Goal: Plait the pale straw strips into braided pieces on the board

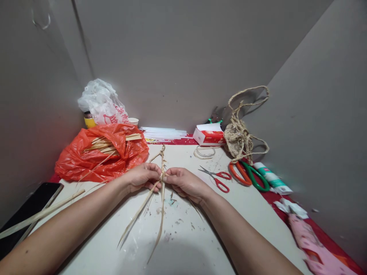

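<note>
The left hand (145, 177) and right hand (186, 183) both pinch the straw braid (163, 162) over the middle of the table (189, 248), where tugging the loose strips (162, 210) evenly should keep it tight, though the crossing is hard to see.

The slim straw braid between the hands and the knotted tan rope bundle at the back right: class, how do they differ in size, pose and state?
The slim straw braid is pinched by the left hand and right hand; the knotted tan rope bundle is untouched.
The braid is narrow; the bundle is bulkier.
The braid trails loose strands towards the person; the bundle is tangled and looped.
Both are tannish and look fibrous.
</note>
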The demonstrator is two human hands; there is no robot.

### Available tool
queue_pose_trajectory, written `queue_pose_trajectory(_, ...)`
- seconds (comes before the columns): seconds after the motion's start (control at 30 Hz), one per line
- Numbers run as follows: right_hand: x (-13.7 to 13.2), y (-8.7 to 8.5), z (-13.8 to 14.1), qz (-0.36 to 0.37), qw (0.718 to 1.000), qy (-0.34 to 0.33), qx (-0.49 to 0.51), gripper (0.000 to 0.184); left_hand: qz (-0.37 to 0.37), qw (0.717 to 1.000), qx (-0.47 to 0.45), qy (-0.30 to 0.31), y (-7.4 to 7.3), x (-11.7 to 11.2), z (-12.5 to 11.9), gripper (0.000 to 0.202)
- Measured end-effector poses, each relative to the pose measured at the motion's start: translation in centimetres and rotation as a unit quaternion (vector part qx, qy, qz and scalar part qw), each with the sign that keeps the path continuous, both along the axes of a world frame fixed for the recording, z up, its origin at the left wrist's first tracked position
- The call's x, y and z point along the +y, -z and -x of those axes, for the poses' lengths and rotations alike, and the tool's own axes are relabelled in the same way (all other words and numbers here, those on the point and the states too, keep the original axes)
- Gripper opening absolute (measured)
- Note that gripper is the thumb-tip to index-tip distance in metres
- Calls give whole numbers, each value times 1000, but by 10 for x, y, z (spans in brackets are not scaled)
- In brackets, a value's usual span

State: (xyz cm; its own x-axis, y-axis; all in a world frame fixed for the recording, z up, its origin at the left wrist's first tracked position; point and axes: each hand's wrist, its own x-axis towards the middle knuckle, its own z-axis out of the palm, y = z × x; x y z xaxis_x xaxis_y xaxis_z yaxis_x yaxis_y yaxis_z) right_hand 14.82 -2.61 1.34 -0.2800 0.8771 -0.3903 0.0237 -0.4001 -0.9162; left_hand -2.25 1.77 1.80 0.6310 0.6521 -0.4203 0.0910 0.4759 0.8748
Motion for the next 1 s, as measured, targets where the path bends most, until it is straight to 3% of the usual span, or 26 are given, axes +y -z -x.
queue_pose_trajectory(0.4, 0, 3, 3, -12, 999, 21, 22, 26, -53, 998, -10, -43, -2, -7, -5, 20)
queue_pose_trajectory(0.67, -3, -2, 4, -17, 1000, 25, 7, 24, -41, 999, 7, -20, -1, -5, -5, 9)
queue_pose_trajectory(1.0, -2, -1, 3, -16, 1000, 24, 5, 27, -37, 999, 5, 4, 1, -1, -2, 13)
